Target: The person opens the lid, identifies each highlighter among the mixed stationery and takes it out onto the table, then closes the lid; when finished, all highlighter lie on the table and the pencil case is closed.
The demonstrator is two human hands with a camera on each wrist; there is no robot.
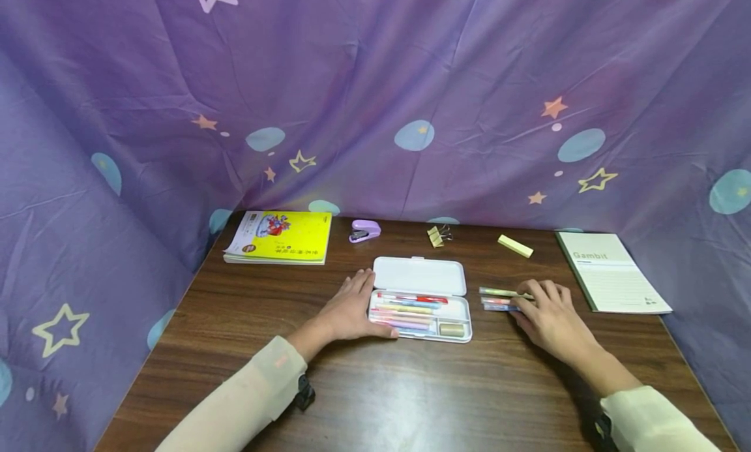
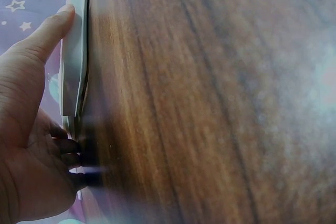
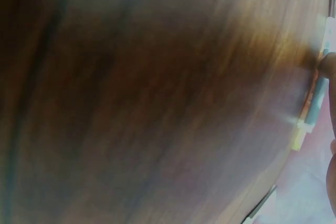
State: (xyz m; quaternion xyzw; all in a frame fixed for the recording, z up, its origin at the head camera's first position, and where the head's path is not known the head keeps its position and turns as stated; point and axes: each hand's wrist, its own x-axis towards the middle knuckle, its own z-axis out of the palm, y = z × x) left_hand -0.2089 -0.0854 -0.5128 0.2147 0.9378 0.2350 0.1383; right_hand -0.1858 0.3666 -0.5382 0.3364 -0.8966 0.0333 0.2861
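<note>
An open white pencil case [image 1: 419, 276] lies on the table with its lid folded back. Its tray holds several pens [image 1: 405, 315], among them a red pen [image 1: 425, 299], and a beige block [image 1: 452, 329] in the small front right compartment. My left hand [image 1: 349, 308] rests against the case's left end, fingers extended and thumb along the front edge; the left wrist view shows the thumb [image 2: 50, 32] on the case's side. To the right, my right hand [image 1: 551, 318] grips a few slim pens [image 1: 495, 301] lying on the table. Its fingers partly hide their right ends.
Along the back stand a yellow-covered book [image 1: 287, 240], a purple stapler [image 1: 365, 231], gold binder clips [image 1: 437, 236] and a yellow stick [image 1: 515, 246]. A notepad [image 1: 616, 276] lies at the right. A purple curtain [image 1: 364, 93] surrounds the brown table [image 1: 381, 393].
</note>
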